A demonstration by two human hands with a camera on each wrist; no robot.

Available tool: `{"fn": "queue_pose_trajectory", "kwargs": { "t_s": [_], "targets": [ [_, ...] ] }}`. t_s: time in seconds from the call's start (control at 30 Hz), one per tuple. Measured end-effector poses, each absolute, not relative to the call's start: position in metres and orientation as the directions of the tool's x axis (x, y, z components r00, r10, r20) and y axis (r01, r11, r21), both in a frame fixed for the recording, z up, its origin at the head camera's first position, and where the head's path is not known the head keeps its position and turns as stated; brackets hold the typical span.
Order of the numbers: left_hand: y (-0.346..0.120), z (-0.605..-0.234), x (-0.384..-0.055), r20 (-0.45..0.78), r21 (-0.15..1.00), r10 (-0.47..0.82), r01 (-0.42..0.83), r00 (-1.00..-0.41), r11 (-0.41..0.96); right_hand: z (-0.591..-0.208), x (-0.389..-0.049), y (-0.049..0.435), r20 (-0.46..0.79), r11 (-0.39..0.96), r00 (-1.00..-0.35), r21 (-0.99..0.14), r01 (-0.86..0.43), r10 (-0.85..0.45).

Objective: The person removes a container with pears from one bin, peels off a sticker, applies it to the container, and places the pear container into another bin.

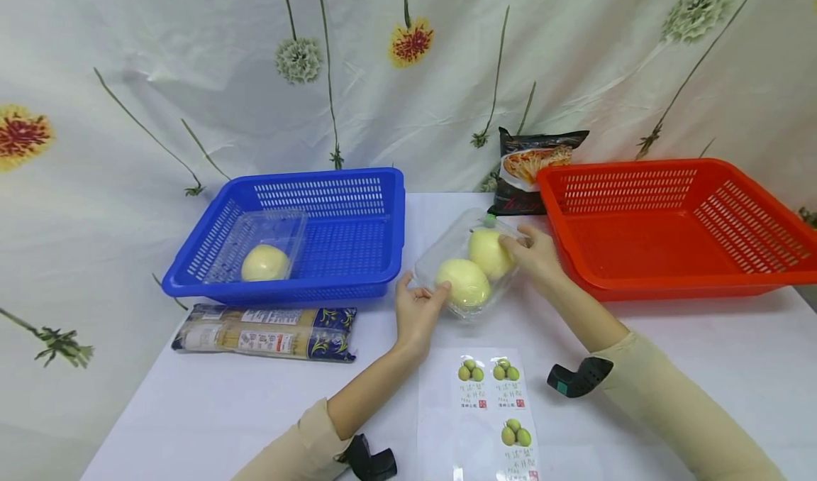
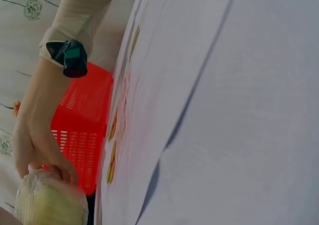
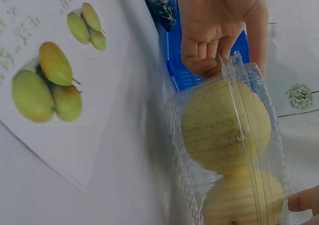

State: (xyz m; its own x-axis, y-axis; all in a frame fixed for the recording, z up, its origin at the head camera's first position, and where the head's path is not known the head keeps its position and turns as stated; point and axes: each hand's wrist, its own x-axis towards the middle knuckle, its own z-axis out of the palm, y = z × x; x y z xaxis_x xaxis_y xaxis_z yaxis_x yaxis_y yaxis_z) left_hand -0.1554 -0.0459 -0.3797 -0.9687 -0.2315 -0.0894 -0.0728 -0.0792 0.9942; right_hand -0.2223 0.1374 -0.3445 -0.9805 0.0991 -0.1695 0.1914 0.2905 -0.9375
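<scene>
A clear plastic clamshell box [image 1: 415, 267] with two round pale-yellow fruits [image 1: 462, 282] inside is held at a tilt between both hands over the table. My left hand [image 1: 416, 318] grips its near left end, thumb on top, fingers at the side. My right hand [image 1: 537, 255] holds the far right end; it also shows in the left wrist view [image 2: 37, 145]. From the right wrist, the lid of the box [image 3: 249, 130] looks shut over the fruits, with the left hand [image 3: 219, 30] at the far end. A sheet of fruit stickers [image 1: 472, 428] lies just in front.
At left, a blue basket [image 1: 347, 282] holds another clear box [image 1: 274, 222] with one pale fruit [image 1: 264, 262]. A noodle packet [image 1: 268, 332] lies before it. At right stands a red basket [image 1: 670, 286], with a black food bag [image 1: 523, 172] behind its left corner.
</scene>
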Motion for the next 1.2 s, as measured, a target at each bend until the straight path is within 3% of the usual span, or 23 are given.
{"fn": "queue_pose_trajectory", "kwargs": {
  "t_s": [0.4, 0.7, 1.0, 1.2],
  "targets": [
    [-0.051, -0.375, -0.167, 0.008, 1.0, -0.29, 0.014, -0.957, -0.02, -0.35, -0.185, 0.145, -0.206, 0.405, -0.978, -0.891, 0.206, 0.045],
    [-0.05, -0.379, -0.171, 0.009, 0.995, -0.193, -0.01, -0.981, 0.099, -0.357, -0.162, 0.146, -0.227, 0.405, -0.973, -0.886, 0.225, 0.043],
    [-0.054, -0.38, -0.178, -0.038, 0.985, -0.094, -0.053, -0.995, 0.164, -0.363, -0.161, 0.148, -0.196, 0.415, -0.98, -0.889, 0.192, 0.035],
    [-0.063, -0.38, -0.179, 0.009, 0.951, 0.018, 0.014, -1.0, 0.31, -0.365, -0.161, 0.154, -0.171, 0.432, -0.985, -0.889, 0.151, -0.006]
  ]
}}
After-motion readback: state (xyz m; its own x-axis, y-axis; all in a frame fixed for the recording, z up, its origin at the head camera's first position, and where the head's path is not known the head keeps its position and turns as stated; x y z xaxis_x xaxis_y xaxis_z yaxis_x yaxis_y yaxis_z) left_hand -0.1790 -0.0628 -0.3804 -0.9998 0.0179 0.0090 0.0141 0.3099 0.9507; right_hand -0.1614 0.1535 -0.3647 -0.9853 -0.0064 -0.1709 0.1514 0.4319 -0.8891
